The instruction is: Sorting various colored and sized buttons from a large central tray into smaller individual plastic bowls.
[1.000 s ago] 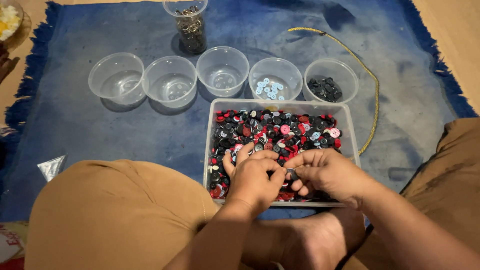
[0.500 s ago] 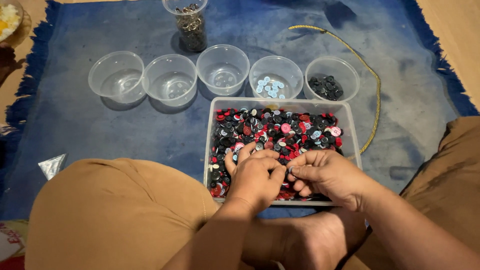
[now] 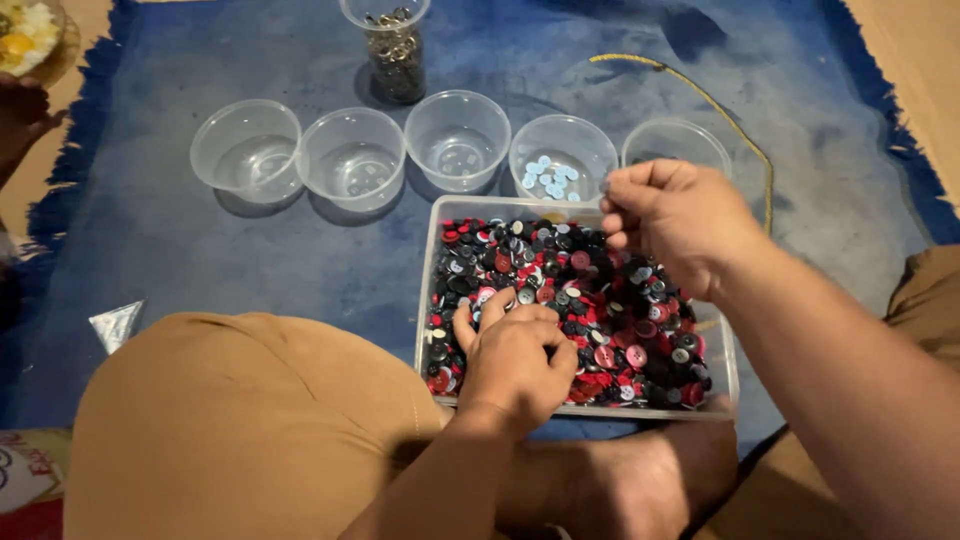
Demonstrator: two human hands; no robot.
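The person wears soft trousers (image 3: pixel 240 420) in a sandy brown colour. The cloth looks smooth and plain, with no pattern on it, and only a few gentle folds show. It covers the left knee like a big round hill, and more of the same brown cloth shows at the right leg (image 3: pixel 925 300). Both arms are bare, with no sleeves showing at all. The left hand (image 3: pixel 515 360) and the right hand (image 3: pixel 675 225) have no rings, no watch and no gloves. One foot (image 3: pixel 625 480) is bare too, with no sock or shoe.
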